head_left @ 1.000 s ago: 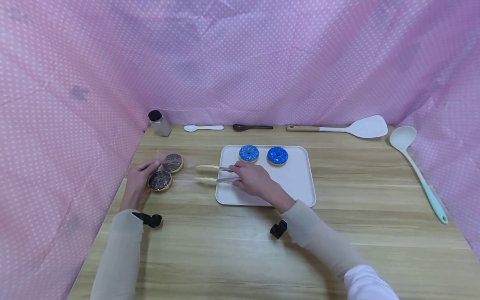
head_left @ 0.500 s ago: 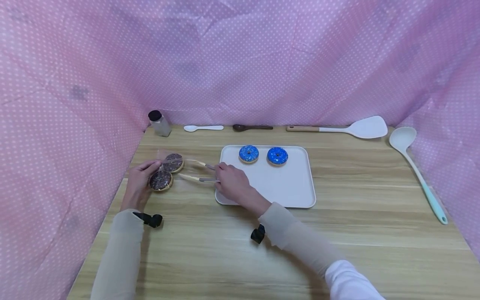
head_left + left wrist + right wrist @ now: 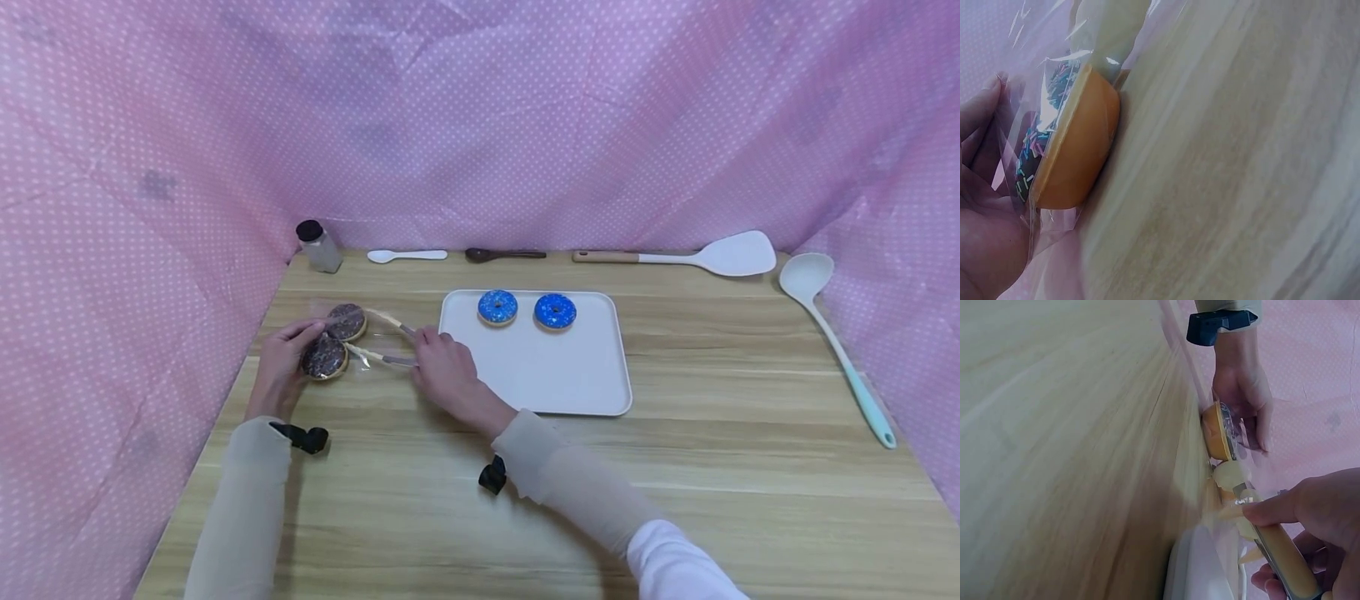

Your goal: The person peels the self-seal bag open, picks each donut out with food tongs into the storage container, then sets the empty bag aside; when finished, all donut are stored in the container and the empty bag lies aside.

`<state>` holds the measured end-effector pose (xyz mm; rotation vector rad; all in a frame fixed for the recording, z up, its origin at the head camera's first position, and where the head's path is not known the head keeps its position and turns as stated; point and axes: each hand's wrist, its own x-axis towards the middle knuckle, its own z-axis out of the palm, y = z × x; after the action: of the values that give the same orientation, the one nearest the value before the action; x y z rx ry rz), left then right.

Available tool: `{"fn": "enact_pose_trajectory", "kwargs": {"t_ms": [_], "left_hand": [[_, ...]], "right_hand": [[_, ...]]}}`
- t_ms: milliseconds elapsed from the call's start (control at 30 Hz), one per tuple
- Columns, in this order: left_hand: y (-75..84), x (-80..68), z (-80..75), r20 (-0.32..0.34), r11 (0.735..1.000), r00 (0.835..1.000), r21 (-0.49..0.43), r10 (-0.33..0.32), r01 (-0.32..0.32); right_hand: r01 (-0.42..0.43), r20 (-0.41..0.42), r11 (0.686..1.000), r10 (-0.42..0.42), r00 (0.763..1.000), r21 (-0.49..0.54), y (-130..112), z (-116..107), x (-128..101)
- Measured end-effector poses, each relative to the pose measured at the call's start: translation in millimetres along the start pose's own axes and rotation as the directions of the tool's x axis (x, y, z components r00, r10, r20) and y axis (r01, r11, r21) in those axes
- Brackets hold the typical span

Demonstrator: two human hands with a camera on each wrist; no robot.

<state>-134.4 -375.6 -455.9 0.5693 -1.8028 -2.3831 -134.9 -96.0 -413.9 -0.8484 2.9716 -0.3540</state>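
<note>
In the head view, two chocolate-topped donuts, the near one [image 3: 326, 360] and the far one [image 3: 347, 320], lie inside a clear plastic bag [image 3: 365, 362] at the table's left. My left hand [image 3: 279, 367] pinches the bag's film between thumb and fingers. Close up in the left wrist view, one donut [image 3: 1079, 147] shows coloured sprinkles beneath the shiny plastic. My right hand [image 3: 452, 375] grips tongs [image 3: 396, 361] by the handle. Their cream tips are spread apart and reach into the bag, near the donuts; whether they touch one I cannot tell.
Two blue-topped donuts, one left [image 3: 497, 308] and one right [image 3: 555, 312], sit on a white tray [image 3: 555, 375]. Along the back lie a jar [image 3: 321, 250], a white spoon [image 3: 405, 256], a brown spoon [image 3: 504, 255] and a spatula [image 3: 731, 254]. A ladle [image 3: 840, 342] lies right.
My right hand has moved left off the tray with the tongs, bringing their tips into the bag by the chocolate donuts. The left hand and bag have shifted only slightly.
</note>
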Motion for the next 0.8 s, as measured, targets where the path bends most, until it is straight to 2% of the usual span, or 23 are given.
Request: {"fn": "enact_pose_trajectory", "kwargs": {"t_ms": [133,500,800], "left_hand": [[-0.1,1.2,0.4,0.006,1.000,1.000,0.002,0.006,-0.006],[-2.2,1.5,-1.2,0.030,0.999,0.999,-0.020,0.034,-0.033],[-0.8,2.2,0.7,-0.022,1.000,1.000,0.011,0.003,-0.003]], "right_hand": [[0.003,-0.008,1.000,-0.003,1.000,-0.023,-2,0,2],[-0.017,0.064,1.000,0.016,0.998,0.002,-2,-7,6],[-0.030,0.100,0.998,0.024,0.995,0.055,6,-15,5]]}}
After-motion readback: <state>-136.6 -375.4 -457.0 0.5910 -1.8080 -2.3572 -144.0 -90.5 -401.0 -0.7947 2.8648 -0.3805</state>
